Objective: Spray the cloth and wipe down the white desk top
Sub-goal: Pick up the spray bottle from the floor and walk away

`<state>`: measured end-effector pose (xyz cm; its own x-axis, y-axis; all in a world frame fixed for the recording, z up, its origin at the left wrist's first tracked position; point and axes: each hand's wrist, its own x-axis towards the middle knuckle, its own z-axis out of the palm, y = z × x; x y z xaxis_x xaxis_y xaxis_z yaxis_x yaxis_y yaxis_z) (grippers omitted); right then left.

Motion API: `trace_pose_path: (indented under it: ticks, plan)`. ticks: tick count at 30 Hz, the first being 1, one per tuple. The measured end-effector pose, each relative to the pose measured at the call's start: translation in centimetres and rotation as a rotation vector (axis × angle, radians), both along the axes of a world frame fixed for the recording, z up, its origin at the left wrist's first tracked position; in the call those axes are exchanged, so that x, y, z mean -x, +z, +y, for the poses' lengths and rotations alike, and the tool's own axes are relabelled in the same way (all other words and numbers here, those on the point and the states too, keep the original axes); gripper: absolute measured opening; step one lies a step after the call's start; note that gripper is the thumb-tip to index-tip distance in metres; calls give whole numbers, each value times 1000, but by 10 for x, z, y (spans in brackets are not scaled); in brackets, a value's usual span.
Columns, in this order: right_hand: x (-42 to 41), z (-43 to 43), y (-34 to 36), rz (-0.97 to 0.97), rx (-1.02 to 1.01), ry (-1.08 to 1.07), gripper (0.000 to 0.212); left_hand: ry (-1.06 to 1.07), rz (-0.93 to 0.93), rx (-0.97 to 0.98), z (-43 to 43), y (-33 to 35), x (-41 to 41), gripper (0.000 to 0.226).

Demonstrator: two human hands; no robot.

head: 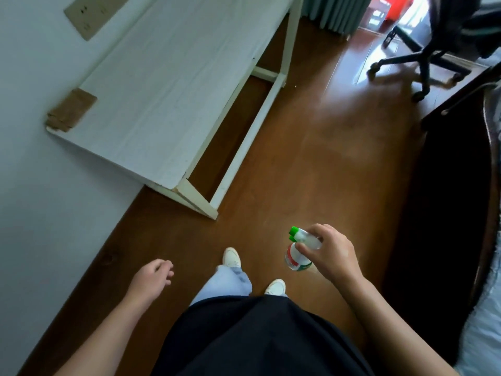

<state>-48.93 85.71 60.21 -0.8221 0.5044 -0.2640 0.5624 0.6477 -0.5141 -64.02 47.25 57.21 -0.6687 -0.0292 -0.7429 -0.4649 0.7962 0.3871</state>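
The white desk top [168,85] runs along the wall at the upper left, well ahead of me. A folded brown cloth [71,109] lies on its near left corner against the wall. My right hand [329,252] is at the lower right over the floor, gripping a clear spray bottle [296,256] with a green nozzle and a red and green label. My left hand [153,278] hangs at the lower left, fingers loosely curled, holding nothing. Both hands are far from the desk.
Brown wooden floor [311,147] lies between me and the desk. A black wheeled office chair [425,55] stands at the upper right. A dark bed frame [447,185] lines the right side. A beige socket plate [86,14] is on the wall.
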Motion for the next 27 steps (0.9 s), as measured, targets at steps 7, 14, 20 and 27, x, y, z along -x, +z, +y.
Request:
trace_pose_path:
  ticks: [7,14,20,27]
  plan:
    - [66,69,7,71,2,-70,30,-122,-34,-8,103,-22,69,24]
    - [161,135,31,118,-5,-83,25,-350,30,-95,238,-7,171,30]
    - [252,178,36,134,19,43,28,-314,154,-137,284,23,241,30]
    - [399,202,40,78,143,491,34,117,105,-2,251,23,247,32]
